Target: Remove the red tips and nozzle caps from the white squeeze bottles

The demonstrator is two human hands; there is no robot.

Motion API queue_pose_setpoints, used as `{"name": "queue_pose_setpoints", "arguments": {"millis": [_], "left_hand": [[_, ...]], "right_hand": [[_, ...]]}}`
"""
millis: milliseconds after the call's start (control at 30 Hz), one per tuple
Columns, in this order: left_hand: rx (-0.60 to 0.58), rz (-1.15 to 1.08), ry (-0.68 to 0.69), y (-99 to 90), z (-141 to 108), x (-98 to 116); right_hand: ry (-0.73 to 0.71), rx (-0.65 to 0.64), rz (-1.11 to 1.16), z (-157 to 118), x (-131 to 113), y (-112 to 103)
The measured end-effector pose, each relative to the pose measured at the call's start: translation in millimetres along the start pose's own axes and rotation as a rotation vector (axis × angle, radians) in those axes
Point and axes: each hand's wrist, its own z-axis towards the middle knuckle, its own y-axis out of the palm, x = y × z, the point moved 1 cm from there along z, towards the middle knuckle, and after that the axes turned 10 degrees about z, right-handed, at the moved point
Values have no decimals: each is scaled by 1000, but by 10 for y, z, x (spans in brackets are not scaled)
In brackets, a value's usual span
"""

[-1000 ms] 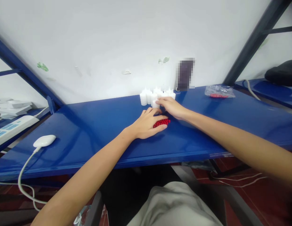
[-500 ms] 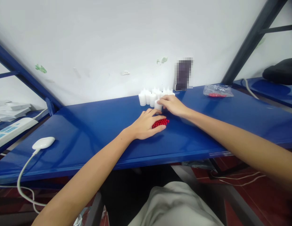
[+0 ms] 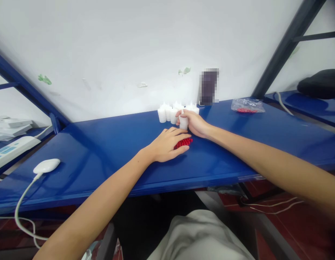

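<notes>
My right hand (image 3: 197,122) is wrapped around a small white dropper bottle (image 3: 183,122), held upright with its nozzle pointing up. Behind it, a group of similar white bottles (image 3: 162,113) stands close together near the wall. My left hand (image 3: 169,144) rests on the table just left of the held bottle, thumb and fingers apart. Between that thumb and forefinger lies a tight cluster of small red pieces (image 3: 184,143), partly covered by the hand; their exact kind is too small to make out.
The blue table (image 3: 108,151) meets a white wall, where a blurred dark phone-like object (image 3: 208,86) leans. A clear bag with red pieces (image 3: 247,105) lies at the back right. At the left are a white corded device (image 3: 47,165) and a power strip (image 3: 16,151).
My right hand has gone from touching the bottle's top to wrapping around its body, with the nozzle now showing. My left hand has stayed by the red pieces.
</notes>
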Motion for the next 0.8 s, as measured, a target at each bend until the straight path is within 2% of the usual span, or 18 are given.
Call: {"name": "queue_pose_setpoints", "arguments": {"millis": [167, 333, 467, 600, 800], "left_hand": [[21, 54, 18, 15, -2, 5], [22, 88, 41, 15, -4, 21], [34, 106, 55, 1, -4, 37], [57, 111, 64, -6, 17, 62], [99, 71, 75, 33, 70, 161]], "right_hand": [[-93, 45, 9, -22, 38, -2], [-251, -15, -95, -145, -23, 25], [-354, -53, -163, -211, -89, -86], [-457, -66, -332, -269, -141, -213], [-433, -87, -513, -337, -189, -206]]}}
